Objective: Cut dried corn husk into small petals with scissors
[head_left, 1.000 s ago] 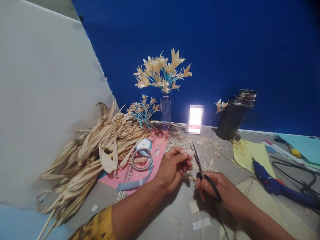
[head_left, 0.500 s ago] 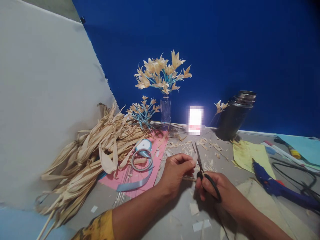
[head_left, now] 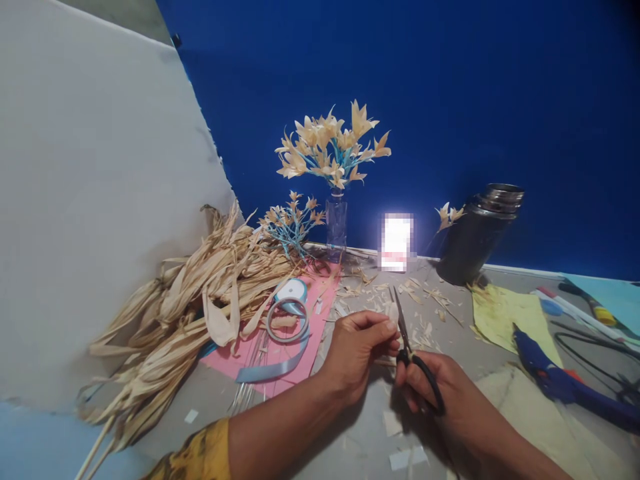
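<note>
My left hand (head_left: 357,353) pinches a small pale piece of corn husk (head_left: 393,313) between thumb and fingers, held just above the grey table (head_left: 350,433). My right hand (head_left: 440,393) grips black-handled scissors (head_left: 410,347), blades pointing up and away, right beside the husk piece. The blades look nearly closed against the piece. Both hands sit near the table's middle, close together.
A heap of dried corn husks (head_left: 190,313) lies left. Tape rolls (head_left: 287,313) and blue ribbon rest on pink paper (head_left: 280,353). A vase of husk flowers (head_left: 333,173), a steel flask (head_left: 475,233), a blue glue gun (head_left: 565,383), yellow paper (head_left: 505,313) and pens stand right.
The husk piece has been turned from lying flat to more upright beside the scissor blades. Both hands dropped slightly lower and nearer each other, and the view shifted a little.
</note>
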A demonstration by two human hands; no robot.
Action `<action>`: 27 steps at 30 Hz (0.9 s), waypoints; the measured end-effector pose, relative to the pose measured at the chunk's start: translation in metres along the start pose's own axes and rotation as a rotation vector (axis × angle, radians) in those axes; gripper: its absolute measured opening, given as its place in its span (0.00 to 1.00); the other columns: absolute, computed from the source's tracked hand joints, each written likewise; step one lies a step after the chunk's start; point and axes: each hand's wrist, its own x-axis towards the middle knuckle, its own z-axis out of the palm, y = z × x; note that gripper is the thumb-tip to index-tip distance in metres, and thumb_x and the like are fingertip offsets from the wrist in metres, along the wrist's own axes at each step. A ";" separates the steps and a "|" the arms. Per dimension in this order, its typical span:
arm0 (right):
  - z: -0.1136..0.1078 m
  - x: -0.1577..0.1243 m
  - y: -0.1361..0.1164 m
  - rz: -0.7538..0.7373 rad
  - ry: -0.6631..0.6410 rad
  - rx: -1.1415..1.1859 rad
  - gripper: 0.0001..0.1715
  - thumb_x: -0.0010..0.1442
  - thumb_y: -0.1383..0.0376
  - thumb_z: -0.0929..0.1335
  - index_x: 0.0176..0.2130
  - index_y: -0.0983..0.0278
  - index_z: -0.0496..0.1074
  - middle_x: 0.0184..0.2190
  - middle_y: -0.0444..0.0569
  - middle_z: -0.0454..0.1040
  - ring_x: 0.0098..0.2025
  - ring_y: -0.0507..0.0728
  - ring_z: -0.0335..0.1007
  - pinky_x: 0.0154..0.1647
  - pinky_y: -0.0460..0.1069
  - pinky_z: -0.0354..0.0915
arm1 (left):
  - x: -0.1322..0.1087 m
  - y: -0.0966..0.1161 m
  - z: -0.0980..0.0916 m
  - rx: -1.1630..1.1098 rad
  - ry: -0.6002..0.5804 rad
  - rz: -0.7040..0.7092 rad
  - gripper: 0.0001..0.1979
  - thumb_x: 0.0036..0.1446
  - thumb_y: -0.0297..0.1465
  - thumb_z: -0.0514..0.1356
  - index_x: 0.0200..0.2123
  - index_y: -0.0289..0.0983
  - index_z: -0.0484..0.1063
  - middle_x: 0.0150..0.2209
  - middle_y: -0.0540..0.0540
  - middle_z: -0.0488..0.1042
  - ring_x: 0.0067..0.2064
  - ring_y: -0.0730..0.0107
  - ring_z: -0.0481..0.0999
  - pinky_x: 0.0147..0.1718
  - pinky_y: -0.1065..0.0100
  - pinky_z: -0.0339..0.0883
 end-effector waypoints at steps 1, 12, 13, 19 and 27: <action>0.000 0.000 0.000 -0.007 0.003 0.002 0.38 0.52 0.31 0.67 0.24 0.63 0.67 0.19 0.44 0.65 0.23 0.51 0.58 0.24 0.47 0.56 | 0.000 0.000 0.000 -0.001 0.001 0.000 0.17 0.36 0.35 0.77 0.25 0.32 0.76 0.23 0.48 0.74 0.26 0.73 0.73 0.31 0.69 0.67; 0.000 0.000 0.001 0.001 -0.014 -0.038 0.39 0.52 0.30 0.65 0.22 0.63 0.66 0.19 0.44 0.65 0.23 0.51 0.55 0.25 0.47 0.53 | 0.001 0.002 0.000 -0.001 0.011 0.023 0.16 0.37 0.34 0.76 0.25 0.31 0.76 0.23 0.47 0.74 0.25 0.73 0.73 0.31 0.69 0.67; 0.000 0.000 0.002 0.007 -0.016 -0.025 0.39 0.52 0.30 0.66 0.22 0.63 0.65 0.19 0.44 0.64 0.23 0.51 0.55 0.24 0.47 0.53 | 0.001 0.002 0.000 0.002 0.010 0.027 0.16 0.37 0.34 0.76 0.25 0.31 0.76 0.23 0.47 0.74 0.25 0.73 0.73 0.31 0.69 0.67; -0.002 0.001 0.004 -0.010 -0.011 -0.077 0.38 0.54 0.32 0.66 0.21 0.63 0.65 0.19 0.44 0.64 0.23 0.52 0.56 0.25 0.47 0.53 | 0.002 0.002 -0.001 0.012 0.017 0.028 0.16 0.37 0.34 0.76 0.24 0.32 0.76 0.23 0.47 0.74 0.25 0.74 0.73 0.30 0.70 0.67; 0.002 0.000 0.000 0.015 0.014 -0.059 0.36 0.55 0.35 0.67 0.20 0.61 0.60 0.18 0.41 0.58 0.23 0.51 0.51 0.24 0.47 0.48 | 0.002 0.003 -0.001 0.054 0.029 0.044 0.14 0.39 0.33 0.75 0.24 0.32 0.76 0.22 0.47 0.74 0.25 0.73 0.73 0.29 0.70 0.66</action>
